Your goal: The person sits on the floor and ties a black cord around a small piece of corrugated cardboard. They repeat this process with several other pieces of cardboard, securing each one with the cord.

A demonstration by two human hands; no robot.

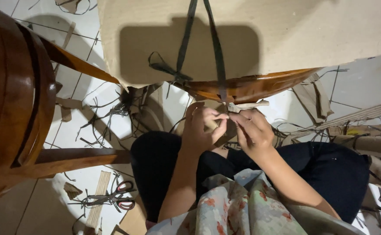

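Cardboard sheet (286, 35), matte tan, lies over a glossy curved wooden chair rim (251, 87), with dark flat strap (218, 52) running down it. Left hand (201, 128) and right hand (253, 130) both pinch the strap's lower end at the rim, fingers closed. Red-handled scissors (118, 196) on tile floor (90, 174).

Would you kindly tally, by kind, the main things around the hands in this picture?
Hands: 2, left hand and right hand, both pinching the dark strap
Dark straps over the cardboard sheet: 1
Cardboard sheets: 1
Wooden chairs: 1
Red-handled scissors on the floor: 1
Cardboard tubes: 1
Total: 7
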